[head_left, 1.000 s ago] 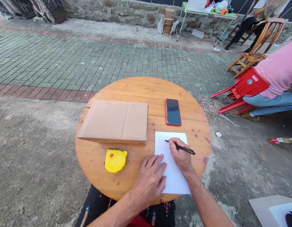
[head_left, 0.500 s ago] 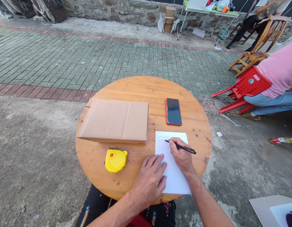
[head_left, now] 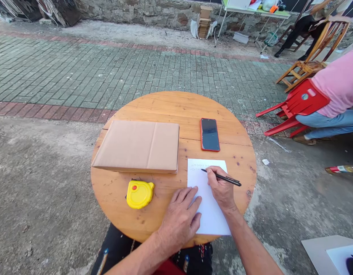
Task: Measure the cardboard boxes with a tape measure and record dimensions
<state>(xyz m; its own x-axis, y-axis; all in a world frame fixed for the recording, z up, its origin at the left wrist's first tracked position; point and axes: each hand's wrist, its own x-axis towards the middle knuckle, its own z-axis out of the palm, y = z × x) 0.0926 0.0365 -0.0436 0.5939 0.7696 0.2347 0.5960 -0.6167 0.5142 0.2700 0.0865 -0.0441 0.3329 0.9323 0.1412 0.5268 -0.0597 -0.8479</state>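
Observation:
A black pen (head_left: 232, 180) is gripped in my right hand (head_left: 222, 190), its tip against the upper part of a white sheet of paper (head_left: 212, 217). Faint handwriting runs in lines near the sheet's top. My left hand (head_left: 181, 217) lies flat with fingers apart, partly over the paper's left edge and partly on the wood. Left of the paper sits a yellow tape measure (head_left: 139, 194) with a red button. Behind it rests a closed cardboard box (head_left: 139, 145). A phone (head_left: 210, 134) in a red case lies beyond the sheet, its screen dark.
The round wooden table (head_left: 176, 104) carries all of these. To the right, a person in a pink shirt (head_left: 339, 84) sits on a red plastic chair (head_left: 306, 99), near a wooden chair (head_left: 316, 57). A bottle (head_left: 344, 170) lies on the ground. Farther back stands a green-topped table (head_left: 259, 13).
My right hand and the pen have shifted slightly to the right along the written line. My left hand stays in place on the paper.

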